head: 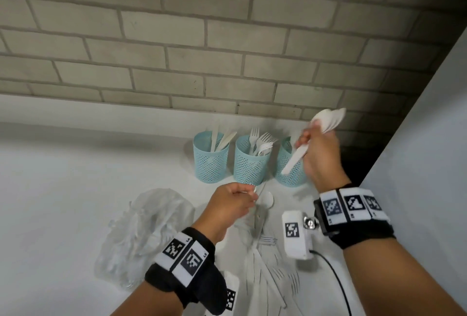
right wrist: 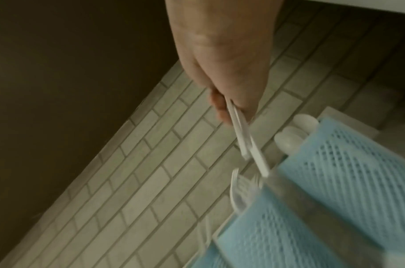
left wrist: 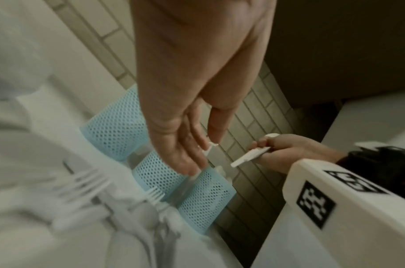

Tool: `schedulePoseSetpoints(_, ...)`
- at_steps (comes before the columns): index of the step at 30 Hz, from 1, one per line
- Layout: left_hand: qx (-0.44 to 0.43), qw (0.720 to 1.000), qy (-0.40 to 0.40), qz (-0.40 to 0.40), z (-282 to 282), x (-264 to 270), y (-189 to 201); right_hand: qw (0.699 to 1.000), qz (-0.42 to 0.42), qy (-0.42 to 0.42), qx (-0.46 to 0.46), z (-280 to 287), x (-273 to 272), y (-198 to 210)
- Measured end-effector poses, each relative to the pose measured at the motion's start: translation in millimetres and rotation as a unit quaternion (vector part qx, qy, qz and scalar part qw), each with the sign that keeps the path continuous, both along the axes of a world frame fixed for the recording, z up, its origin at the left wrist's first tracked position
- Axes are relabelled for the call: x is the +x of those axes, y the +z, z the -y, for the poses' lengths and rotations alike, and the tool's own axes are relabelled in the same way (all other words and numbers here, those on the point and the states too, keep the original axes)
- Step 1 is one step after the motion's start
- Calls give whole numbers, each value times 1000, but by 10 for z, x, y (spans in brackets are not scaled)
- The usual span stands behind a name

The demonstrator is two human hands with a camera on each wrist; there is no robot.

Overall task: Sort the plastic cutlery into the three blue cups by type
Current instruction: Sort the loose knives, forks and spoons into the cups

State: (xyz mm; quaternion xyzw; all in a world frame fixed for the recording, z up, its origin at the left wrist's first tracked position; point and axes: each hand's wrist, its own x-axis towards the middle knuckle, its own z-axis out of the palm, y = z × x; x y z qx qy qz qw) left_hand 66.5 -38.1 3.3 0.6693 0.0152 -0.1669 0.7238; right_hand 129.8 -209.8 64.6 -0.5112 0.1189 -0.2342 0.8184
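Note:
Three blue mesh cups stand in a row by the brick wall: the left cup point(head: 211, 161) holds knives, the middle cup point(head: 252, 166) forks, the right cup point(head: 290, 171) spoons point(right wrist: 295, 130). My right hand point(head: 307, 143) grips a bundle of white spoons point(head: 328, 119) just above the right cup, bowls up and handles point(right wrist: 244, 139) pointing down at it. My left hand point(head: 249, 195) is low in front of the middle cup and pinches the end of a white cutlery piece point(left wrist: 208, 148); its type is unclear. Loose white cutlery point(head: 262, 252) lies on the table below.
A crumpled clear plastic bag point(head: 144, 234) lies left of the loose pile. A grey panel point(head: 429, 164) rises at the right, close to the right cup. The brick wall point(head: 227, 37) runs right behind the cups. A black cable point(head: 336, 277) trails over the table's near right.

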Motion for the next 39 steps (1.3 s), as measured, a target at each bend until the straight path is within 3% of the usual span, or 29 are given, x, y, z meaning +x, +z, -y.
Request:
schedulePoseSetpoints(3,146,987,19,71,-63,45,-18,989,81,-112,-50,177,106,208)
schedulePoseSetpoints(7,333,939,-29,79,-135,69,-67,982,99,-153,-46,267,373,175)
schedulePoseSetpoints(13,519,846,-107,59,-257,32,-124,980,-22,-113,-162,359,638,-304)
schedulePoseSetpoints(16,576,805,-128,62,-289,-17,-146,964,-114,-81,-228,418,642,-370)
schedulePoseSetpoints(18,608,779,-140,65,-297,-64,-156,962,-129,-55,-235,465,638,-348)
schedulePoseSetpoints(20,635,755,-150,63,-303,-111,-184,949,-100,-78,-287,477,608,-297)
schedulePoseSetpoints(23,681,709,-163,87,-309,-188,-207,904,26,-139,-403,387,425,-189)
schedulePoseSetpoints(25,687,701,-158,105,-322,-236,-229,889,59,-39,-453,296,264,-102)
schedulePoseSetpoints(26,684,704,-154,111,-332,-254,-251,873,33,59,-483,241,186,-59)
schedulePoseSetpoints(27,681,708,-151,115,-341,-269,-280,834,-17,170,-524,187,117,-26)
schedulePoseSetpoints(29,668,723,-143,106,-353,-279,-361,698,-135,358,-605,89,26,-64)
schedulePoseSetpoints(30,660,732,-139,97,-353,-275,-400,639,-172,408,-629,25,-4,-129)
schedulePoseSetpoints(31,654,739,-135,88,-347,-268,-433,606,-186,423,-648,-39,-16,-235)
schedulePoseSetpoints(35,644,751,-132,63,-310,-258,-450,574,-164,351,-721,-256,20,-726)
schedulePoseSetpoints(39,626,766,-136,61,-309,-264,-433,484,-131,357,-788,-316,-14,-927)
